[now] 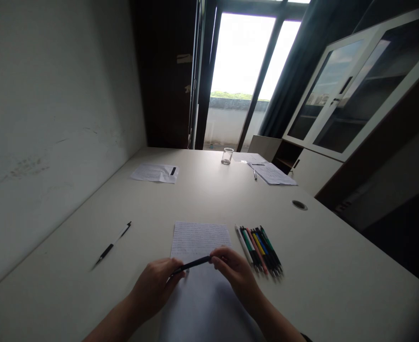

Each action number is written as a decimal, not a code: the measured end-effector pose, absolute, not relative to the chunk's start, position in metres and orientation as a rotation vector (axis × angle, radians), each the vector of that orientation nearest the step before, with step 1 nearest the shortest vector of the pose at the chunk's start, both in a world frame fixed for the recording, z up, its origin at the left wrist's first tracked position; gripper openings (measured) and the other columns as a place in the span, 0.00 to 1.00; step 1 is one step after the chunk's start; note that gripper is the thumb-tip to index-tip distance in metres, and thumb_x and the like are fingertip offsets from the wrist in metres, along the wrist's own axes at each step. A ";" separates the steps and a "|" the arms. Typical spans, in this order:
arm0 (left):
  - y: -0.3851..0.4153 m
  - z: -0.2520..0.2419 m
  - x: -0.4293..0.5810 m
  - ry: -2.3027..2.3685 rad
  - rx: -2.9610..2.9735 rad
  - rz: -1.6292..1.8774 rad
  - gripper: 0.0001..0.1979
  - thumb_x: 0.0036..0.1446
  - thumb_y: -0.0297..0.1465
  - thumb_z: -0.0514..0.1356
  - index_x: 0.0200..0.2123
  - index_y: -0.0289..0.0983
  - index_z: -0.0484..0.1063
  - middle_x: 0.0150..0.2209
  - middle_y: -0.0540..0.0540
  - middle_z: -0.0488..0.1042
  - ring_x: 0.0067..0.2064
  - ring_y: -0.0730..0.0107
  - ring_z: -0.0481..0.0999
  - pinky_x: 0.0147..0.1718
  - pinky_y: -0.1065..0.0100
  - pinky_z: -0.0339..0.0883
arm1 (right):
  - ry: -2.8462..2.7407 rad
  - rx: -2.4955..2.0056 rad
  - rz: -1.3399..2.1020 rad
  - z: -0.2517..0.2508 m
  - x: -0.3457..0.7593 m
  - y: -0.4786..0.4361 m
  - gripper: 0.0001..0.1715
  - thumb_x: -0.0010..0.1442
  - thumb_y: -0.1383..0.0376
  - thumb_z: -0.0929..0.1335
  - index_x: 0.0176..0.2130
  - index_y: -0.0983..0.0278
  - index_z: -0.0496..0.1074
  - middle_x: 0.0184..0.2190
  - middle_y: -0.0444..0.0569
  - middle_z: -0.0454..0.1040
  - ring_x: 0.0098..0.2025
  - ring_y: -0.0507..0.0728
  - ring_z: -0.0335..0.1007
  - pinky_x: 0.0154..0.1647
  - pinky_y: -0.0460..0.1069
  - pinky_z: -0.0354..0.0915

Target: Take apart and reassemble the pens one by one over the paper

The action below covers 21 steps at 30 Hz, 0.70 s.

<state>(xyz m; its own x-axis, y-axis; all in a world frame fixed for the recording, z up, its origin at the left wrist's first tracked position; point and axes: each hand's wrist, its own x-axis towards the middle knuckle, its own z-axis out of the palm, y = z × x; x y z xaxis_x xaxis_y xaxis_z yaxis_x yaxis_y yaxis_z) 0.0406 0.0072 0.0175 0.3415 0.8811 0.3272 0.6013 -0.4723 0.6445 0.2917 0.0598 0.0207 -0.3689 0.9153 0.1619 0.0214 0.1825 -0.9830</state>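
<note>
Between my two hands a dark pen (pixel 197 262) is held slantwise over a sheet of paper (pixel 200 237) with handwriting on its upper part. My left hand (pixel 157 280) pinches the pen's lower left end, and my right hand (pixel 236 273) grips its upper right end with fingertips closed. Right of the sheet lies a row of several pens (pixel 259 249) in white, green, pink, yellow, blue and black, side by side. To the left, apart from my left hand, a single white and black pen (pixel 113 244) lies on the table.
A clear glass (pixel 227 156) stands at the table's far end. Written papers lie at the far left (pixel 154 172) and far right (pixel 273 174), with another pen (pixel 255 174) beside the right ones. A round cable hole (pixel 299 205) is near the right edge. A wall (pixel 63 142) borders the left side.
</note>
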 end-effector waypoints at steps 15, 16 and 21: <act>0.007 0.018 0.040 1.333 2.179 0.988 0.04 0.67 0.28 0.55 0.40 0.40 0.70 0.33 0.47 0.78 0.33 0.66 0.78 0.34 0.70 0.69 | -1.679 -0.958 1.214 0.010 0.291 0.065 0.14 0.64 0.58 0.71 0.48 0.61 0.75 0.36 0.49 0.76 0.37 0.56 0.72 0.37 0.49 0.69; 0.007 0.018 0.040 1.338 2.172 1.007 0.04 0.67 0.28 0.55 0.41 0.40 0.70 0.33 0.47 0.78 0.33 0.66 0.78 0.34 0.70 0.70 | -1.722 -0.957 1.170 0.010 0.291 0.065 0.14 0.65 0.59 0.70 0.48 0.61 0.74 0.36 0.49 0.76 0.37 0.55 0.72 0.37 0.49 0.69; 0.008 0.017 0.039 1.368 2.137 1.061 0.03 0.67 0.28 0.55 0.42 0.40 0.68 0.34 0.47 0.78 0.34 0.65 0.79 0.34 0.70 0.71 | -2.127 -0.934 0.822 0.011 0.282 0.063 0.09 0.67 0.66 0.67 0.46 0.60 0.76 0.40 0.50 0.75 0.34 0.54 0.72 0.34 0.48 0.70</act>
<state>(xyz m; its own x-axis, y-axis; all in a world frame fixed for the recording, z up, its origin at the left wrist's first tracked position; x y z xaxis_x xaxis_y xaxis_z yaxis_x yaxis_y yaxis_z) 0.0389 0.0080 0.0174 0.2377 0.8910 0.3868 0.5965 -0.4482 0.6658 0.2824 0.0629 0.0106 -0.5236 0.7912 0.3160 0.3729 0.5463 -0.7500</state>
